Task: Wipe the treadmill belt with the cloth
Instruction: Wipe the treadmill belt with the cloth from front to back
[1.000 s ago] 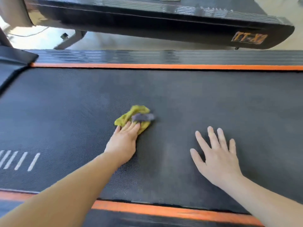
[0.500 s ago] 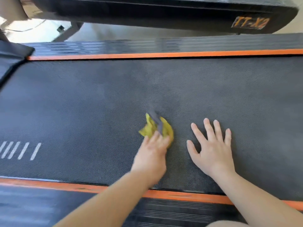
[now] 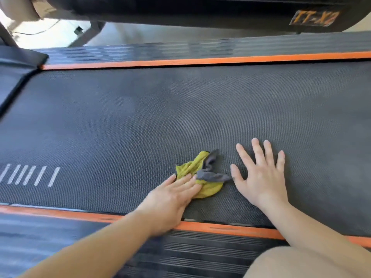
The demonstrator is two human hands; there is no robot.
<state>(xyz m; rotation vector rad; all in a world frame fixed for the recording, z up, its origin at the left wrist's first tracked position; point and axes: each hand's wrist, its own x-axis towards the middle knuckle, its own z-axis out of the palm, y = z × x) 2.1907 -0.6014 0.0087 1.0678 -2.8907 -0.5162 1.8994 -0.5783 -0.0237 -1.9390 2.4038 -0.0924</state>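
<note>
- Swept to the right since a second ago, the left hand [image 3: 172, 199] and its cloth [image 3: 209, 188] now sit just beside the right hand [image 3: 261, 177], near the belt's closer edge.
- Left hand's fingers lie straight on the crumpled yellow-and-grey cloth, pressing it flat to the treadmill belt [image 3: 140, 121] rather than clutching it.
- Right hand rests released, fingers spread, palm down on the belt as a brace; the cloth's grey corner reaches its thumb, contact unclear.
- Good wiping here likely means even downward pressure, overlapping passes, and spreading the bunched cloth so more fabric meets the textured surface.
- The bracing hand would probably have to shift for the patch beneath it to be wiped.
- Beyond the hands, pale smudged patches mark the belt's middle; white bars [image 3: 30, 175] lie well to the left, and an orange stripe [image 3: 230, 227] borders the near edge.
- No container is in view.
</note>
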